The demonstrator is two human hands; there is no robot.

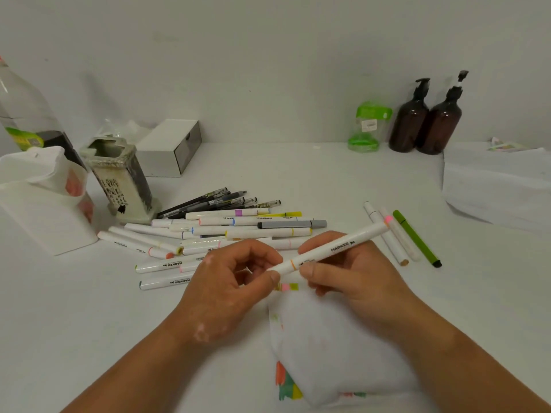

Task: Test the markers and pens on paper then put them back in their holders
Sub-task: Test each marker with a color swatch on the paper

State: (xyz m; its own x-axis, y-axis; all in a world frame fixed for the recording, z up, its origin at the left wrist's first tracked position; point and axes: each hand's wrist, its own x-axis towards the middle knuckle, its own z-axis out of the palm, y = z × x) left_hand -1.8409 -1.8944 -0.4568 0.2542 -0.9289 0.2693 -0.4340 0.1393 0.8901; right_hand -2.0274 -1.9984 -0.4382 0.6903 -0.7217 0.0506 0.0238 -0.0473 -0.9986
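Two-handed grip on a white marker (337, 247). The right hand (354, 278) grasps the barrel, fingers curled round it beneath the printed word MARKER. The left hand (229, 281) pinches the marker's near end, beside an orange band, between thumb and fingertips. The marker is held slanted over a sheet of paper (328, 353), its far end pointing up and to the right.

The paper lies on the worktop (298, 174) under both hands. It bears colour swatches, pink and yellow near the fingers and orange, green and yellow at its near edge.

Behind the hands lies a loose pile of white markers (238, 231), with black pens (214, 201) along its far side. Left of the pile stands a square ceramic holder (125, 180), and beside that a white plastic holder (38, 204).

Right of the hands, two white markers (387, 234) and a green pen (417, 238) lie apart from the pile. Against the wall stand a white box (170, 147), a green jar (368, 126) and two brown pump bottles (426, 120).
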